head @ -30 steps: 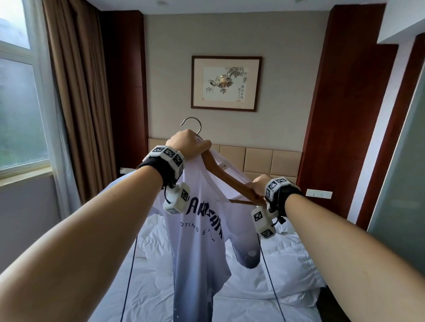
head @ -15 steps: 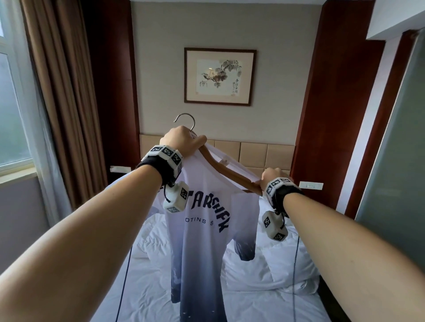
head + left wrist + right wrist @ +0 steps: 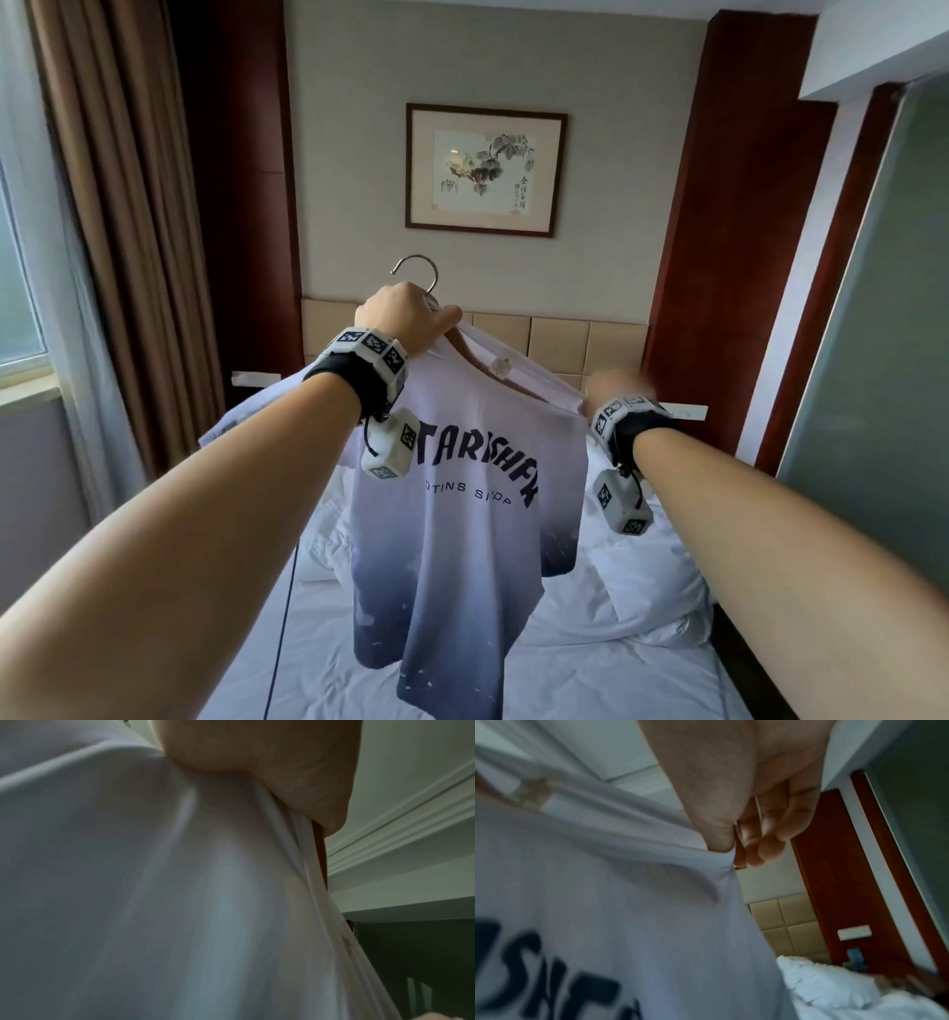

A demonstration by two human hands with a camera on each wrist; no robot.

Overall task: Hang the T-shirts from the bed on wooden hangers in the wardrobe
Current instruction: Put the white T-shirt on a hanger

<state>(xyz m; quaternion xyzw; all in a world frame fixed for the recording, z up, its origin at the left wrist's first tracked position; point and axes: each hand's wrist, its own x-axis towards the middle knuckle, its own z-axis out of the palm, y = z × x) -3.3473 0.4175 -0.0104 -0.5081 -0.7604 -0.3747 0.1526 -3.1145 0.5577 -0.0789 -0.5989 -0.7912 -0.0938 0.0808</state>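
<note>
A white T-shirt that fades to dark blue, with dark lettering, hangs in the air above the bed on a wooden hanger whose metal hook sticks up. My left hand grips the hanger's neck together with the collar; the left wrist view shows that hand over the shirt cloth, with a strip of brown hanger beside it. Blurred, my right hand is at the shirt's right shoulder. In the right wrist view its thumb and fingers pinch the shoulder fabric. No wardrobe is in view.
The bed, with a rumpled white duvet and a pillow, lies below the shirt. Behind it are a padded headboard and a framed picture. Brown curtains hang at the left; a grey-green panel stands at the right.
My right hand left the bare end of the hanger's right arm and now pinches the shirt's shoulder, which covers that arm. Both hands and the shirt sit a little higher.
</note>
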